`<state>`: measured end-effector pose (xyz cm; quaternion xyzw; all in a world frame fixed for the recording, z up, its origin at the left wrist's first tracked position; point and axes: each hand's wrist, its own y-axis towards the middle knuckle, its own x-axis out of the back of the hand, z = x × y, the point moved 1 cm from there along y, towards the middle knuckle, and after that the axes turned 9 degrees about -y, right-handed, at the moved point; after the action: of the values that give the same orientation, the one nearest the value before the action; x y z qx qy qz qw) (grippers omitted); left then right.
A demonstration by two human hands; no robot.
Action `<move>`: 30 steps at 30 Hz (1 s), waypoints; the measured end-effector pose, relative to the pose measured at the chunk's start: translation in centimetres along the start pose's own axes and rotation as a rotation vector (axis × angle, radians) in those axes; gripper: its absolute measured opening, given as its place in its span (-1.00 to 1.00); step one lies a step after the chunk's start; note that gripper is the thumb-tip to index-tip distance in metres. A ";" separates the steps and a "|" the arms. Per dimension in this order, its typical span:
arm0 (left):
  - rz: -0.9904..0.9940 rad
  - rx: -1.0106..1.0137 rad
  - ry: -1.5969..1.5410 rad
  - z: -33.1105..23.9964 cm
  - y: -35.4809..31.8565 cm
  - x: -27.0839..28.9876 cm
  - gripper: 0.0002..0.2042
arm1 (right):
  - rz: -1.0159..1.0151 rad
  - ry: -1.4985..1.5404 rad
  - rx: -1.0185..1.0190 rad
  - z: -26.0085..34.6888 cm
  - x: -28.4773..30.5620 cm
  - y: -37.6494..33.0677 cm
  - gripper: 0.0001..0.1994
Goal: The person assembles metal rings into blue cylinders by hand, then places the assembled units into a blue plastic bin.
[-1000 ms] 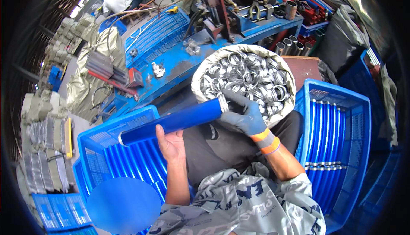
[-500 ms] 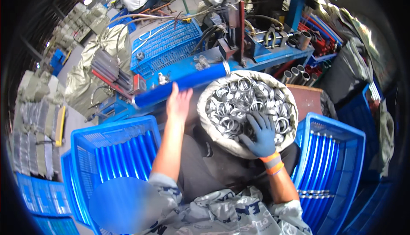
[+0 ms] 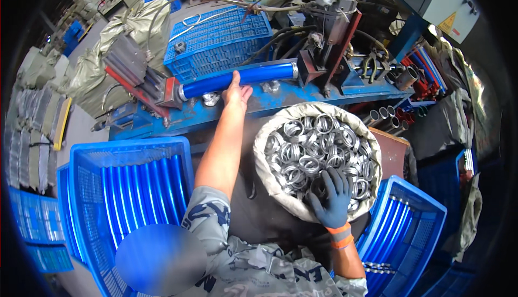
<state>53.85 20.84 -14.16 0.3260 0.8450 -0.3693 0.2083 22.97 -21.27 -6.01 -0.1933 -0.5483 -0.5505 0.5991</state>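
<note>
My bare left hand [image 3: 237, 96] supports a shiny blue tube [image 3: 243, 78] from below, its thumb lying against the near side. Silver rings show at both ends of the tube. It lies lengthwise over the blue bench, its left end beside a red-edged metal fixture [image 3: 171, 93] and its right end close to a dark metal block [image 3: 310, 69]. My right hand [image 3: 333, 200], in a grey-blue glove with an orange wristband, rests on loose metal rings [image 3: 310, 163] with its fingers spread. These rings fill a round, cloth-lined container [image 3: 263, 175]; some lie hidden under the glove.
A blue crate [image 3: 78, 154] of blue tubes stands at my left, another crate [image 3: 431, 208] of tubes at my right. Hoses cross behind the blue bench [image 3: 216, 114]. Beyond it are stacked blue crates [image 3: 216, 32]. A control box [image 3: 448, 5] stands at the far right.
My left hand has carried the tube forward, from above the bench's near edge to between the two fixtures. My right hand stays on the rings. The whole view has shifted.
</note>
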 end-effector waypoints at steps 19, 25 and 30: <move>-0.992 -0.310 1.622 -18.9 -23.0 66.0 -0.11 | 0.311 -0.079 0.151 -1.8 0.0 0.6 -0.53; -0.640 -0.108 1.512 -18.3 -22.6 63.0 0.02 | 0.369 0.362 -0.288 -7.0 3.7 -2.9 -0.65; -0.365 -0.631 1.152 -19.1 -25.2 56.9 -0.20 | 0.344 0.724 -0.562 5.7 8.5 -1.1 -0.48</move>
<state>-5.89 44.96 -23.38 0.2465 0.9297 0.0984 -0.2554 17.76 -20.70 2.85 -0.2316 -0.0950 -0.6019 0.7584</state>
